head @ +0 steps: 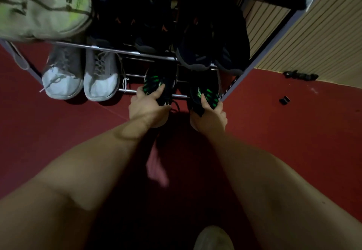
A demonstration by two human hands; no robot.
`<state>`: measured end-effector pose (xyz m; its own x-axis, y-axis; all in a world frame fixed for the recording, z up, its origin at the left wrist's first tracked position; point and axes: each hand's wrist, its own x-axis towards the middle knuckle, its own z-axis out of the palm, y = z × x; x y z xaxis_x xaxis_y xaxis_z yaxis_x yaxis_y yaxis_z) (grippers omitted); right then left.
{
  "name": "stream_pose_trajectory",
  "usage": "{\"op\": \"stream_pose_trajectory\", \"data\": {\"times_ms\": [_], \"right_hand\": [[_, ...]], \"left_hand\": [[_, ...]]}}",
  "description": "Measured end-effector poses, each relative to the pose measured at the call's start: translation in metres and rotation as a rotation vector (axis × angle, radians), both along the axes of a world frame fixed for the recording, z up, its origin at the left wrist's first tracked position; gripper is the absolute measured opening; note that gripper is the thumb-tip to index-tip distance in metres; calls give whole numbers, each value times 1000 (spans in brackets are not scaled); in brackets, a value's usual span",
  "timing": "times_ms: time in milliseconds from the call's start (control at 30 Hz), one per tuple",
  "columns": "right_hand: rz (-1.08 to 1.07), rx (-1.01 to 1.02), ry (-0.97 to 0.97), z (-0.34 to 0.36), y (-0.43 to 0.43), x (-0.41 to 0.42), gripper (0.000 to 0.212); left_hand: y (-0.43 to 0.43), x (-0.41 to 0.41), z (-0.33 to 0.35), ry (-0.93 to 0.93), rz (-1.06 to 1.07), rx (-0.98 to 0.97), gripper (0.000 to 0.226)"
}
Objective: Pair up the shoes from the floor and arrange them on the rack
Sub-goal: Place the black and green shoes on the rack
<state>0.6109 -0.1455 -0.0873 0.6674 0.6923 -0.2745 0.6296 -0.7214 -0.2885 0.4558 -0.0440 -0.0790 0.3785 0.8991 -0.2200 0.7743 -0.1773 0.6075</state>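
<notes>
Two black shoes with green stripes sit at the front of the rack's lowest shelf. My left hand grips the left black-and-green shoe from its near end, fingers over the top. My right hand grips the right black-and-green shoe the same way, thumb on its upper. Both shoes point into the rack, close to its right side. A pair of white and grey sneakers stands on the same shelf to the left.
Dark shoes fill the shelf above, with a pale green-marked shoe at top left. The rack's right post stands against a ribbed beige wall. Small black objects lie on the red floor at right.
</notes>
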Motion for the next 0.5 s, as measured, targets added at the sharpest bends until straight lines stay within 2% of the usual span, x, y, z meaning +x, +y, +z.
{"op": "stream_pose_trajectory", "data": {"times_ms": [133,233,400,500], "right_hand": [[42,-13,7,-14,7,11,68],[84,7,-12,-22,-1,20,76],[211,101,77,-47,-22,17,114],[69,117,155,-61,-42,13,126]], "left_hand": [[0,14,-18,84,-124,-19,64],[0,19,-24,96,-180,-11,72],[7,-3,-42,-44,-339,-43,105],[6,-21,-48,-51,-376,-101,122]]}}
